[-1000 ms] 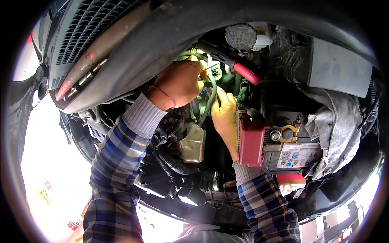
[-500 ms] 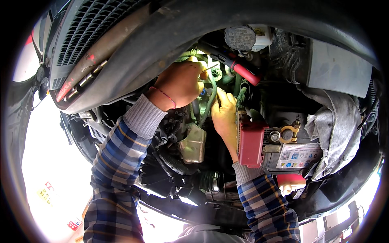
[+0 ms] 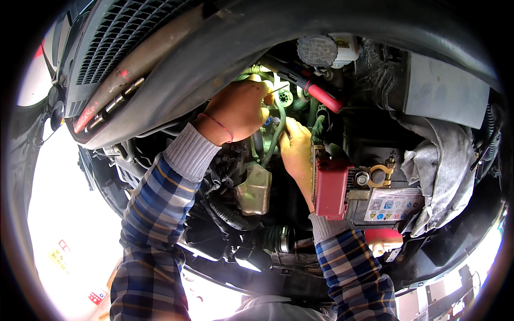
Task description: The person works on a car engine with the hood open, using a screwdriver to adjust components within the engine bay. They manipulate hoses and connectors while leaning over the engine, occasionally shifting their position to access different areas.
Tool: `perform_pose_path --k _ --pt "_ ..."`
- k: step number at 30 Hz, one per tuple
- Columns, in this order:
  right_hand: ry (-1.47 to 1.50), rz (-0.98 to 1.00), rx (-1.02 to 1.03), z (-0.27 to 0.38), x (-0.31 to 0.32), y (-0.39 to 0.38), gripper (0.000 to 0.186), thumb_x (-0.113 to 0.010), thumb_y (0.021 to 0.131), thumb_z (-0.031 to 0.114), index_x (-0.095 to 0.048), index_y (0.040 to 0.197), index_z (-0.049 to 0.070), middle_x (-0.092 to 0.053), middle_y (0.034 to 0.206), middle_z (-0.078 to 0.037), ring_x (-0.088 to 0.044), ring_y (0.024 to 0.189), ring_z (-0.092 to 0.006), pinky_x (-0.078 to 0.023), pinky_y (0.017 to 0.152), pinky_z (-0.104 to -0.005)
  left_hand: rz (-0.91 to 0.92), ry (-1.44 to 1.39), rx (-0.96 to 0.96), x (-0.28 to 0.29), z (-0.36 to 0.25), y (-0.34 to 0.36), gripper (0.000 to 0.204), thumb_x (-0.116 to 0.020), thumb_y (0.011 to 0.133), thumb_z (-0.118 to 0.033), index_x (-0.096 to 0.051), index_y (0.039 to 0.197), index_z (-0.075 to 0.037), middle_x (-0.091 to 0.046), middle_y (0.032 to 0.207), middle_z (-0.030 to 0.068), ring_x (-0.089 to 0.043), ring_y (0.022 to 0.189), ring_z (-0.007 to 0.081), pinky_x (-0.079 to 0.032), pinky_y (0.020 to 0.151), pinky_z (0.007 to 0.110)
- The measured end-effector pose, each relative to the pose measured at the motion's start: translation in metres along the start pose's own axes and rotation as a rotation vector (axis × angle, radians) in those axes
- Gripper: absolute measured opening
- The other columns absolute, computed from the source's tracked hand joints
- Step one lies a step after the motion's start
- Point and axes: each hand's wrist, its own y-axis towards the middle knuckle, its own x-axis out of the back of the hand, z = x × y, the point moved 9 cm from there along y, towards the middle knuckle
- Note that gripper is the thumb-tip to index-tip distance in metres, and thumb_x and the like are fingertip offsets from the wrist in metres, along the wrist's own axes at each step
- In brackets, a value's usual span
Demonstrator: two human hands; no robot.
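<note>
Deep in a car's engine bay, my left hand [image 3: 235, 111] is closed, its fingers bent beside a rubber hose [image 3: 281, 120]. A thin rod [image 3: 278, 89] sticks out past those fingers; I cannot make out what they hold. Lower and to the right, my right hand [image 3: 296, 152] reaches up with curled fingers close to the same hose. What its fingertips grip is hidden. A lit work lamp with a red and black body [image 3: 321, 92] lies just above, shining on the fittings. Below the hose sits a metal bracket-like cover [image 3: 253, 190].
Right of my right hand stands a battery [image 3: 393, 206] with a red terminal cover [image 3: 331, 190] and a brass clamp [image 3: 381, 175]. A grey rag [image 3: 441, 171] drapes beside it. A black reservoir cap [image 3: 317, 50] is at the back. A slim metal tool [image 3: 115, 106] rests at the upper left.
Both hands stay almost where they were, by the hose. The view has shifted very slightly; nothing has visibly been taken up or let go.
</note>
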Motion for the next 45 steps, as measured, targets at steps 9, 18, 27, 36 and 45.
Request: perform_pose_path --k 9,18,27,36,45 --pt "-0.14 -0.048 0.044 0.009 0.006 0.001 0.013 -0.064 0.087 -0.002 -0.065 0.099 0.003 -0.06 0.09 -0.016 -0.059 0.085 -0.0388 -0.047 0.077 -0.0466 0.024 -0.029 0.008 0.0 -0.002 0.001 0.018 -0.064 0.083 -0.008 -0.07 0.099 -0.002 -0.072 0.1 0.0203 -0.069 0.1 0.0364 -0.053 0.089 0.043" --pt "-0.109 -0.119 0.05 0.011 0.011 -0.002 0.008 -0.063 0.092 0.004 -0.067 0.099 0.004 -0.061 0.09 -0.015 -0.058 0.087 -0.0379 -0.046 0.079 -0.0459 0.043 -0.008 -0.019 -0.008 0.006 0.002 0.021 -0.068 0.084 -0.021 -0.065 0.101 -0.008 -0.067 0.105 0.014 -0.066 0.098 0.0339 -0.052 0.086 0.043" --pt "-0.107 -0.107 0.04 0.014 0.015 -0.005 0.007 -0.064 0.091 0.005 -0.067 0.098 0.004 -0.061 0.091 -0.014 -0.058 0.088 -0.0368 -0.046 0.08 -0.0454 0.04 -0.029 0.002 -0.006 0.001 0.002 0.02 -0.069 0.084 -0.019 -0.065 0.101 -0.008 -0.066 0.104 0.0137 -0.066 0.098 0.0342 -0.053 0.086 0.043" --pt "-0.121 -0.101 0.049 0.011 0.012 -0.004 0.009 -0.064 0.091 0.004 -0.067 0.099 0.004 -0.061 0.091 -0.014 -0.057 0.088 -0.0368 -0.045 0.081 -0.0447 0.015 -0.03 -0.025 -0.009 0.005 0.003 0.02 -0.068 0.084 -0.019 -0.065 0.1 -0.007 -0.066 0.102 0.0144 -0.066 0.097 0.0343 -0.052 0.084 0.043" --pt "-0.118 -0.106 0.106 0.016 0.014 -0.003 0.011 -0.064 0.089 0.003 -0.066 0.1 0.004 -0.061 0.091 -0.014 -0.057 0.088 -0.0371 -0.045 0.081 -0.0462 0.005 -0.028 -0.031 -0.008 0.004 0.003 0.019 -0.069 0.085 -0.019 -0.065 0.1 -0.008 -0.066 0.099 0.0144 -0.067 0.093 0.0338 -0.052 0.082 0.043"
